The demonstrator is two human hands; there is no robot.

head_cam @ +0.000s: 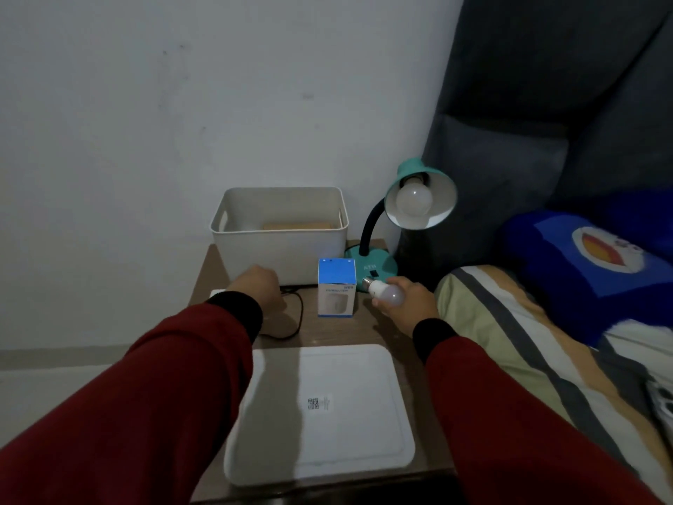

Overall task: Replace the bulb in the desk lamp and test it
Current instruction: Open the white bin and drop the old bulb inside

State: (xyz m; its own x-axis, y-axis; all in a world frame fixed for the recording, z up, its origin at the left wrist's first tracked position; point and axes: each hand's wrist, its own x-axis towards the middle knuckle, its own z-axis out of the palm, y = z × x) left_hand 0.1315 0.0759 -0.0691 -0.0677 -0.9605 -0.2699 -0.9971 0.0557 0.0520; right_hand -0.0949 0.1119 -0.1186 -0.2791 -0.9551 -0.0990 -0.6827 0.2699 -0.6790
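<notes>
A teal desk lamp [375,262] stands at the back right of the small table, its shade turned toward me. An unlit white bulb [413,200] sits in the shade's socket. My right hand [413,304] holds a second white bulb [386,291] low over the table, its screw base pointing left toward the lamp's foot. A blue and white bulb box [336,287] stands upright just left of that bulb. My left hand [256,287] is closed, resting by the black cord [298,315] in front of the bin; whether it grips anything is hidden.
A white plastic bin [278,249] stands at the back of the brown table [327,333]. Its white lid [320,410] lies flat at the front. A bed with a striped sheet [517,344] and a blue pillow [590,256] borders the right side. Wall behind.
</notes>
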